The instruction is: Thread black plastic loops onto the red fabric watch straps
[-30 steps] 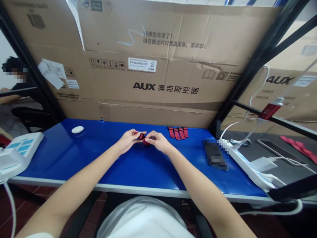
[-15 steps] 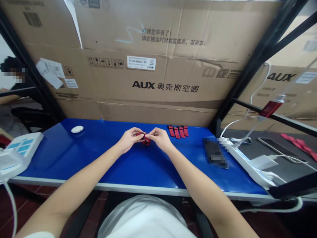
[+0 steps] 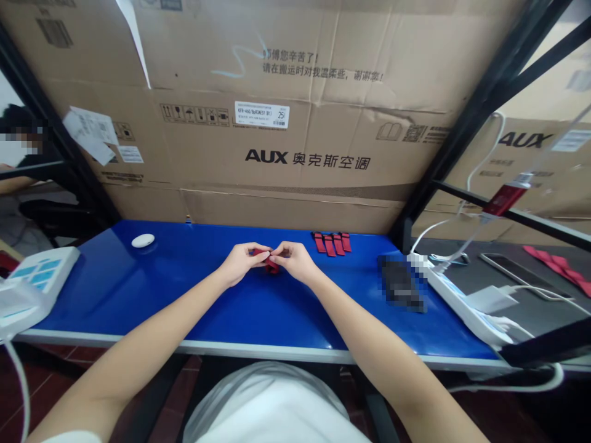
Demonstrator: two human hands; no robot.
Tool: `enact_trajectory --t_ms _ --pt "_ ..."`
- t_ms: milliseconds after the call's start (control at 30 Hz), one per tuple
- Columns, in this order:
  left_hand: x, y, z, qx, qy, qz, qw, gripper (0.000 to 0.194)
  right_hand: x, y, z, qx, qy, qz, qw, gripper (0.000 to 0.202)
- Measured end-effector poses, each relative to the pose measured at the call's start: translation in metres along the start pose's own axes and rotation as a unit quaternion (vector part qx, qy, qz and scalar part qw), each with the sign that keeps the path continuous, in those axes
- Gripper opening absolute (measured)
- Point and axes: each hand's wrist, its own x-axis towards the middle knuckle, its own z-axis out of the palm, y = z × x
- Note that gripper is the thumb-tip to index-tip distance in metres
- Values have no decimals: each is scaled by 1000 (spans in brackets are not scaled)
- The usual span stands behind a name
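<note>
A small red strap point(image 3: 271, 267), folded or looped, is pinched between my two hands above the middle of the blue table point(image 3: 221, 320). My left hand point(image 3: 240, 262) grips it from the left, thumb and fingers closed. From the right, my right hand point(image 3: 295, 258) pinches it, the fingertips of both hands almost touching. Fingers cover part of the strap, so its exact shape is hard to make out. Several similar red straps with black ends point(image 3: 331, 243) lie side by side near the back of the table, right of my hands.
A white oval object point(image 3: 143, 240) lies at the back left. A white device point(image 3: 44, 289) stands at the left edge. On the right are a blurred black object point(image 3: 401, 284) and a power strip point(image 3: 466, 307) with cables. Cardboard point(image 3: 207, 160) walls the back. A person point(image 3: 28, 147) sits far left.
Both hands stay on the red strap with small finger movements. My left fingers have dipped slightly, and the strap's hanging part has turned a little. The view has shifted slightly.
</note>
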Motion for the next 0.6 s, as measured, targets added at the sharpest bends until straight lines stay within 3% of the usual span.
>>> enact_trajectory --t_ms 200,333,600 --pt "-1 5 0 -23 -38 -5 999 42 3 0 2 95 53 40 993 34" --pt "-1 8 -3 -8 -77 12 997 46 3 -1 -1 154 49 67 985 34" --pt "1 1 3 118 -39 64 990 40 2 5 2 164 43 97 981 35"
